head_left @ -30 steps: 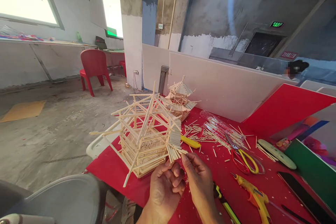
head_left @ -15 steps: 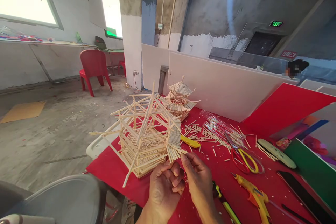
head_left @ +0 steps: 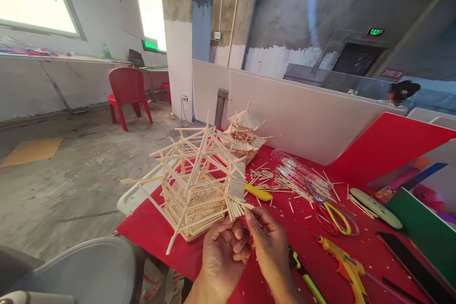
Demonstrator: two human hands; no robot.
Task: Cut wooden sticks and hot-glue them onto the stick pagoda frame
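Note:
An open-framed pavilion model built of thin wooden sticks stands at the near left of the red table. On its right corner, a small section of roof sticks lies side by side, with a few looser sticks fanned below. My right hand pinches the end of a wooden stick at that corner between thumb and forefinger. Just left of it, my left hand is curled palm up under the stick ends. Its fingertips meet close to the model, and what they hold is hidden.
A finished stick pagoda stands behind. Loose sticks, a yellow cutter, scissors, a yellow glue gun and a black phone lie to the right. A grey stool is at lower left. Another person's head shows beyond the partition.

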